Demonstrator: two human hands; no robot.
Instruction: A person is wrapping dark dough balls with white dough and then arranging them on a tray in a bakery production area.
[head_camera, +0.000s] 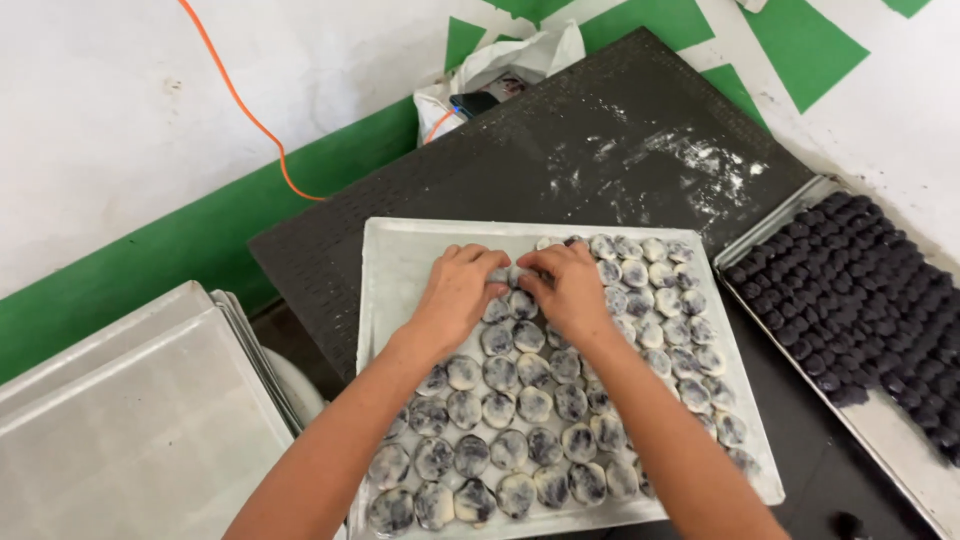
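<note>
You pinched one small white-and-dark dough piece between the fingertips of both hands, near the far end of the pale metal tray, at the top of the rows. Your left hand came at it from the left and your right hand from the right, each grip narrow and closed on that piece, thumbs nearly touching. Round flattened dough pieces of the same kind filled most of the tray in rows, leaving its far left corner bare. The tray sat on a dark perforated desk dusted with flour. To your right lay a second tray packed with small dark balls. To your left stood stacked empty trays.
</note>
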